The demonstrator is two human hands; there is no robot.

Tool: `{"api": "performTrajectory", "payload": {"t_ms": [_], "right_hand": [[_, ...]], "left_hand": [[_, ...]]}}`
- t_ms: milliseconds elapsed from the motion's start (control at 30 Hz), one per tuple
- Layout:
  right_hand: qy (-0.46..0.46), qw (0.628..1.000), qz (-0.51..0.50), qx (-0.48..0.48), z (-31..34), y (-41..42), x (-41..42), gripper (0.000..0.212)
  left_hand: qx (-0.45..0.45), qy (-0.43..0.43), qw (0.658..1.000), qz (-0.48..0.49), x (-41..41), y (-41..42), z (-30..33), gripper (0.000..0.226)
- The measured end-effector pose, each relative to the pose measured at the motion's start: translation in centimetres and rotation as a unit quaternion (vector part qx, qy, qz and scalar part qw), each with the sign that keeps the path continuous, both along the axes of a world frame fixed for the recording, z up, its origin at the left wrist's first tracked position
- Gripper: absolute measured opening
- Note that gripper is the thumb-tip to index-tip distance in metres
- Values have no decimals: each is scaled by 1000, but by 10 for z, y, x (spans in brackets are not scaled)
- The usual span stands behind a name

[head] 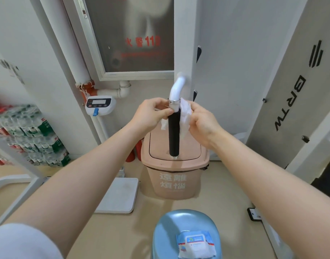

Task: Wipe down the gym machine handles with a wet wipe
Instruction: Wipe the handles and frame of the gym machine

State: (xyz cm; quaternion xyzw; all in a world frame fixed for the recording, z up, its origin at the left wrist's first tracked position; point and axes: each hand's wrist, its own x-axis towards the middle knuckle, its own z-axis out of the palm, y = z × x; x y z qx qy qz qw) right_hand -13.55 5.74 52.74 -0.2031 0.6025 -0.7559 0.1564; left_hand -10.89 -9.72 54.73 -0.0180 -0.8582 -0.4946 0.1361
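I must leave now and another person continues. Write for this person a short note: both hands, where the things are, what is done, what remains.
Left hand: pinches one end of the wet wipe near the handle's top.
Right hand: grips the other end.
The wipe is passed behind the black handle, just under its upper metal ring.
Wipe pack lies on the blue stool.
Done: wipe placed at the top.
Left: wiping down the grip; how much is already wiped cannot be told.

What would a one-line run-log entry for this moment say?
step: wrapping wipe at top of black handle | left hand: pinching wipe | right hand: holding wipe | wipe pack: on blue stool
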Motion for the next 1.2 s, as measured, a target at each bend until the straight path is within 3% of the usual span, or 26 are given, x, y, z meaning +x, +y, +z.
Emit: {"api": "performTrajectory", "payload": {"t_ms": [133,300,500,633,733,833,900,1200], "right_hand": [[109,984,24,138,-10,1,-10,38],[111,958,49,259,-32,7,-19,15],[184,964,-50,185,-12,-7,-26,33],[153,936,16,315,-38,-4,-11,33],[132,962,60,231,-25,2,-10,26],[119,976,118,136,-12,10,-17,47],[132,971,134,147,-13,15,-16,52],[150,978,-4,143,-39,-8,-21,26]], "left_hand": [[-16,9,1000,19,2,7,0,17],[16,5,998,57,6,14,-2,14],[25,-6,996,88,11,20,-2,13],[35,-11,993,113,12,24,-4,11],[32,-10,992,124,15,22,-5,12],[31,-8,991,130,17,21,-6,13],[34,-3,990,135,17,22,-6,12],[75,-11,990,116,19,23,-7,11]]}}
